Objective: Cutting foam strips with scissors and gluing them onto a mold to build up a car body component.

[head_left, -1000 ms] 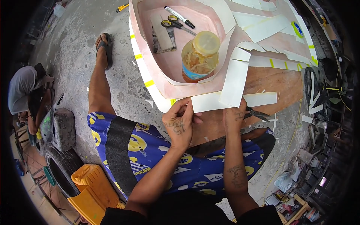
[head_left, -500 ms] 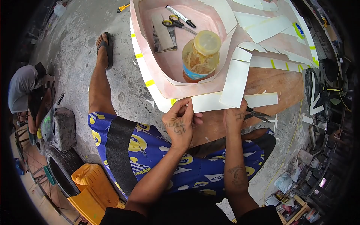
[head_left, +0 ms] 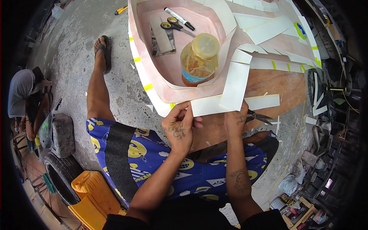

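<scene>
A white card strip (head_left: 207, 106) lies along the near edge of a pale pink moulded piece (head_left: 168, 94). My left hand (head_left: 179, 128) pinches the strip's left end between thumb and fingers. At the other end, my right hand (head_left: 235, 122) is closed on the strip, its fingertips partly hidden under the card. A longer white card piece (head_left: 234, 82) slants up from there across the pink piece. Dark open scissor blades (head_left: 260, 116) stick out to the right of my right hand; their handles are hidden, so I cannot tell whether it holds them.
In the pink recess stand a cloudy plastic jar (head_left: 200, 59), yellow-and-black-handled scissors (head_left: 171, 23) and a marker (head_left: 179, 19). A brown board (head_left: 276, 82) lies under the card pieces. An orange plastic container (head_left: 94, 191) and a tyre (head_left: 61, 178) are at lower left; another person (head_left: 23, 92) crouches far left.
The whole scene has slid slightly left in view. Both hands keep their hold on the card strip, with hardly any movement against it.
</scene>
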Demonstrator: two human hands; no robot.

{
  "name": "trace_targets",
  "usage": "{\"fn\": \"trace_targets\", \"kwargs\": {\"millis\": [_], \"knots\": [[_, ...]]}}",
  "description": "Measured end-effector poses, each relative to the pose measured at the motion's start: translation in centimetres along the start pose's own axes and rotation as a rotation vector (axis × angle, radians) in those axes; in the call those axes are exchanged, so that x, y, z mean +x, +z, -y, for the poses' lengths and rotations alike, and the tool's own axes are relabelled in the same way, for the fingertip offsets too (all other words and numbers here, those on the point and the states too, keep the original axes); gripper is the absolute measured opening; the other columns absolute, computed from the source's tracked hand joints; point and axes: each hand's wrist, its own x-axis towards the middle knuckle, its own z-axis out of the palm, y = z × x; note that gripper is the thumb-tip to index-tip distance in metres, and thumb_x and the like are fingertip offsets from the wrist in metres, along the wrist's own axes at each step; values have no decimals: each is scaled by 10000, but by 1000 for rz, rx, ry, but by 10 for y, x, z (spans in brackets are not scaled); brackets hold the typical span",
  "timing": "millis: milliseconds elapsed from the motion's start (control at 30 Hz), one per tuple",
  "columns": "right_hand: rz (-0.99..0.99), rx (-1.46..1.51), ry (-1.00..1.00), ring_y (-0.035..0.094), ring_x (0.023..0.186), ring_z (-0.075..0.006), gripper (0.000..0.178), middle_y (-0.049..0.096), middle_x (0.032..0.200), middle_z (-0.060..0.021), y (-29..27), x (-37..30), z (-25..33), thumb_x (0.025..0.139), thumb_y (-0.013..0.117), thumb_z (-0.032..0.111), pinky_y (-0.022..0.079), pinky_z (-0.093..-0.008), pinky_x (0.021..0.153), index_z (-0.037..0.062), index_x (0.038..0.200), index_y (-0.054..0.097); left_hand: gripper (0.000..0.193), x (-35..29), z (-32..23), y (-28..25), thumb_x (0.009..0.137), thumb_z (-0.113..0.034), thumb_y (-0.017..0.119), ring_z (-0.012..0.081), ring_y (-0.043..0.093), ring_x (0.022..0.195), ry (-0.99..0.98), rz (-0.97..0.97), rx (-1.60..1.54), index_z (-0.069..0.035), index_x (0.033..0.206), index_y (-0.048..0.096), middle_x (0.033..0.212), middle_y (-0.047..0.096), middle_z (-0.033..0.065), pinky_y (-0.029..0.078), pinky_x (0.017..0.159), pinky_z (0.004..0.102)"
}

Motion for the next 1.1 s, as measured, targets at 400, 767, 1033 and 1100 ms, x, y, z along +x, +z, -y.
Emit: {"fn": "trace_targets", "kwargs": {"millis": [400,767,1033,1100], "knots": [[37,-258,-61,612,785,-99,169,699,852,-63,1,5,20,857,681,76,487,-251,737,-55,962,664,182,1,0,-2,948,-70,606,127,638,596,-4,2,-2,81,1039,654,736,676,109,532,499,240],[66,-283,-73,605,781,-92,196,701,851,-64,-4,10,18,869,669,83,485,-252,732,-66,996,663,188,2,0,-1,949,-69,607,120,626,572,-2,-7,9,81,1056,647,715,671,103,516,493,235],[78,-276,-87,603,797,-93,202,702,873,-65,-3,10,17,877,667,83,486,-252,737,-63,1017,667,185,2,-1,-1,958,-84,602,115,617,544,4,-5,12,68,1051,652,684,665,95,492,481,226],[77,-253,-103,600,789,-93,198,700,871,-64,-2,9,16,870,674,83,484,-252,733,-62,1005,667,184,2,0,-2,957,-86,604,115,615,540,2,-9,8,66,1047,653,682,664,95,489,479,226]]}}
